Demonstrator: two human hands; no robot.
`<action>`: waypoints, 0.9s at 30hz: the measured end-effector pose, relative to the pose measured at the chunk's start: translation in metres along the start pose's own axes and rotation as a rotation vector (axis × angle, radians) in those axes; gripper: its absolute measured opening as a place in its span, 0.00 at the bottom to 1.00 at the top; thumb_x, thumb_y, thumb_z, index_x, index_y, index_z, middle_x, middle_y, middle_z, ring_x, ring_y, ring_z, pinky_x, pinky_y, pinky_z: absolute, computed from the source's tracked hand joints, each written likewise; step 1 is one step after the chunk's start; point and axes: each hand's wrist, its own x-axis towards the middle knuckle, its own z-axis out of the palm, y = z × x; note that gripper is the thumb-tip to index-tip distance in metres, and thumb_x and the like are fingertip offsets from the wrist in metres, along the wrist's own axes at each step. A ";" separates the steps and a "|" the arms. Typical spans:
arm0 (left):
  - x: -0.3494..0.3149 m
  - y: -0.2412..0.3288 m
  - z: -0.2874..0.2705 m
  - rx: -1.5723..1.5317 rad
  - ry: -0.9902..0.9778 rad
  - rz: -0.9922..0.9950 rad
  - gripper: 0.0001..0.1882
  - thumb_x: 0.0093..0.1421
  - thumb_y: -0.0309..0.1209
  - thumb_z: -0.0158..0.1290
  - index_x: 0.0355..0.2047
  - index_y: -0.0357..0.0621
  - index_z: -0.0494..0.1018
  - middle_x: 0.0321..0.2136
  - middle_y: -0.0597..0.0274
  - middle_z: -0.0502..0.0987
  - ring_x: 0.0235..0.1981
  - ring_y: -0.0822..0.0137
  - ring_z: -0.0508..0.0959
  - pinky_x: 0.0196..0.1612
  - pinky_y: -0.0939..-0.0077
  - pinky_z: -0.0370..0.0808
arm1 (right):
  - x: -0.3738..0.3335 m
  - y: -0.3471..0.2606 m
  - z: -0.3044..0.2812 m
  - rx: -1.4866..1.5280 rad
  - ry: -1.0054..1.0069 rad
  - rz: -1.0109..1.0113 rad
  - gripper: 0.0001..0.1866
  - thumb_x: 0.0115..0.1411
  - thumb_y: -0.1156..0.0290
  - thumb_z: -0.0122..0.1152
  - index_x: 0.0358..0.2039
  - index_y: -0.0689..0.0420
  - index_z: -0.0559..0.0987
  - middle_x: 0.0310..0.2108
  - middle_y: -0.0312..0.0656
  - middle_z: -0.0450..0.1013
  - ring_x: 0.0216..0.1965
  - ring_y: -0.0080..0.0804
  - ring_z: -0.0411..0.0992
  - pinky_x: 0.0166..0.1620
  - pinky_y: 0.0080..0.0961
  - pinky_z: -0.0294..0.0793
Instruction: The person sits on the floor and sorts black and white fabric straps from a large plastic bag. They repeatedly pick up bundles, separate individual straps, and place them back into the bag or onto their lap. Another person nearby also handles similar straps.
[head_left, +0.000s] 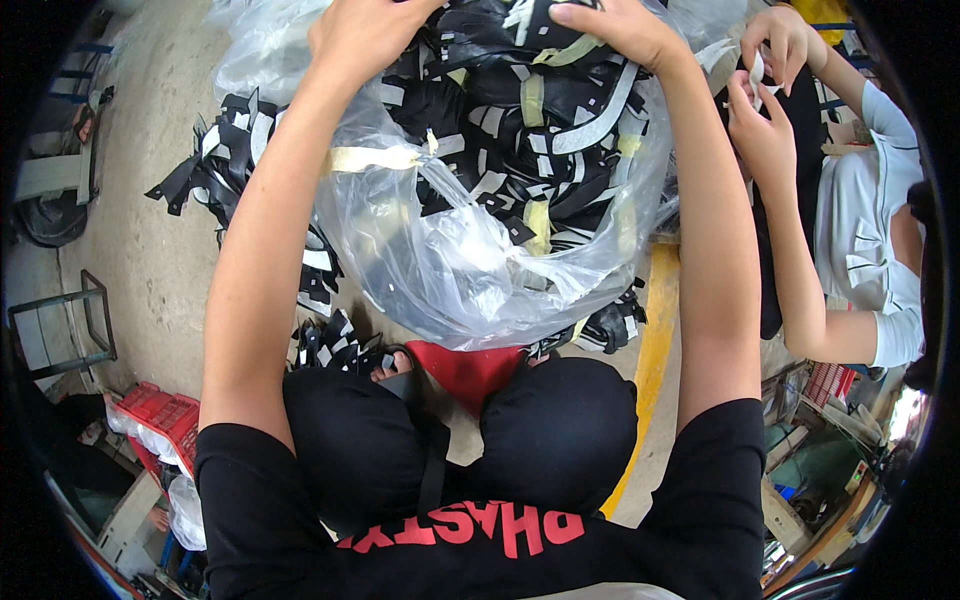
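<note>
A large clear plastic bag lies open before me, heaped with black pieces bearing white patches and strips. At the heap's far side, my right hand has its thumb pressed on a black piece with white stripes; its fingers are partly cut off by the upper edge. My left hand reaches over the heap's far left, its fingers running out of the picture, so their grip is hidden. Pale yellow tape bands show on the bag and among the pieces.
More black-and-white pieces spill left of the bag and lie near my feet. At right, another person's hands hold a small white thing. Red crates stand at lower left, near a metal frame. A yellow line marks the floor.
</note>
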 end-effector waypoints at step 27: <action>-0.064 0.078 -0.036 -1.093 -0.391 0.105 0.32 0.64 0.39 0.67 0.62 0.38 0.69 0.53 0.58 0.80 0.51 0.67 0.81 0.60 0.70 0.76 | -0.220 -0.153 -0.012 0.688 0.397 -0.115 0.55 0.37 0.64 0.88 0.63 0.67 0.67 0.49 0.47 0.81 0.52 0.35 0.80 0.62 0.34 0.74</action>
